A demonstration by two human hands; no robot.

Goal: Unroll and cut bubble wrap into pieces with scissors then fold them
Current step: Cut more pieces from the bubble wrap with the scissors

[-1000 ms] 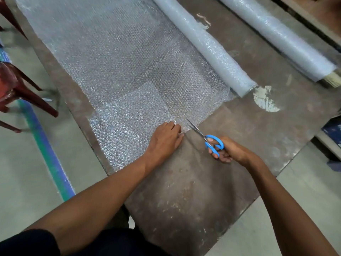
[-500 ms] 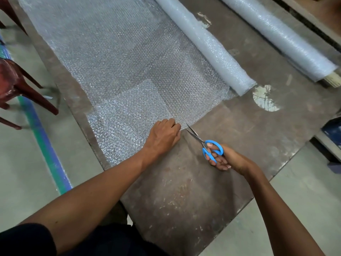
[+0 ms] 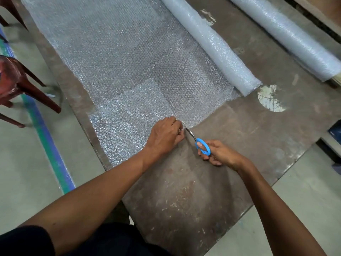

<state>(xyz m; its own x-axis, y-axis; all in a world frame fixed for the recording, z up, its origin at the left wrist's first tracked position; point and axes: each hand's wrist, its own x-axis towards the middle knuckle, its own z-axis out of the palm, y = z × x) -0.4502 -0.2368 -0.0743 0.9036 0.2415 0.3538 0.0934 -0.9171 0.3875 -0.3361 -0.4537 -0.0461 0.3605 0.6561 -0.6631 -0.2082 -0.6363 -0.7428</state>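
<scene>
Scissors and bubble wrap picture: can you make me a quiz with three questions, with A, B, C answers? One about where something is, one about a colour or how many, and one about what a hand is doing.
1. Where are the scissors' blades?
A. At the sheet's near edge
B. On the far roll
C. On the floor

2. How many bubble wrap rolls lie on the table?
A. One
B. Two
C. Four

3. What is the left hand doing?
A. Hanging idle
B. Gripping a chair
C. Holding the sheet's edge

Answers:
1 A: the scissors in the right hand meet the bubble wrap sheet there.
2 B: the near roll and far roll rest on the table.
3 C: the left hand fingers curl on it.
</scene>
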